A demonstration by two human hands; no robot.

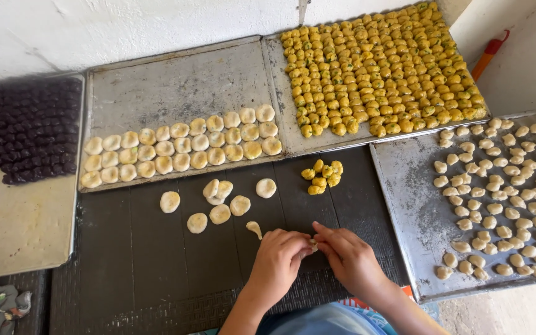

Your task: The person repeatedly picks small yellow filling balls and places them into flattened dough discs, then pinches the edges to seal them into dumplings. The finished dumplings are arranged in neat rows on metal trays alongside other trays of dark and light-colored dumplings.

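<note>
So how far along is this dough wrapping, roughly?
Done: three rows of filled rounds fill part of the middle tray, with more loose rounds on the dark mat. In hand: both hands, left hand and right hand, pinch one dough piece. Left: many yellow balls and dough pieces.

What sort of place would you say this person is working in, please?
Probably a small sweet-making or bakery workspace. Metal trays hold rows of pale dough rounds, yellow balls and dark balls, and both hands, left and right, pinch a dough piece over a dark mat.
</note>
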